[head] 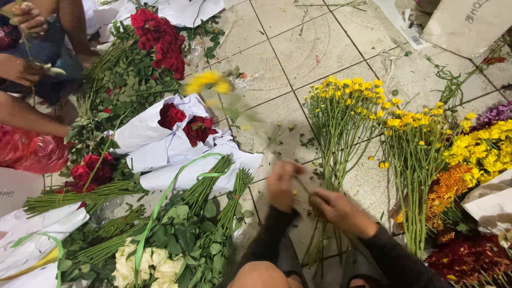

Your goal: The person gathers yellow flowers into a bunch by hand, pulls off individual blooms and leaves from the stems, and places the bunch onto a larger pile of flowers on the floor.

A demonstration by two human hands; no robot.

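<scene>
both working low over the tiled floor (298,48), just in front of the knees. left hand (282,184) pinched round a thin green stem (250,136) that runs up and away to a blurred yellow flower head (209,82), held out at a slant, probably so the stalk stays free of the piles below. right hand (338,210) curled close beside the left, fingers bent onto the lower part of that stem; touching it or merely next to it, hard to tell through the blur.

taking the yellow bunch (344,114) as landmark: lying flat on the floor with heads away and stalks toward the hands, within easy reach. a second yellow bunch (413,138) just right of it, then brighter yellow blooms (485,144), orange blooms (448,184) and dark red ones (469,258). well left of the landmark, red roses (157,34) and more in white paper (184,125); below those, white roses (144,264) tied with a green ribbon (165,197).

bare floor only beyond the landmark and in a narrow strip between it and the white paper; bunches crowd in on both sides. another person's hands (24,45) far left, well apart.
</scene>
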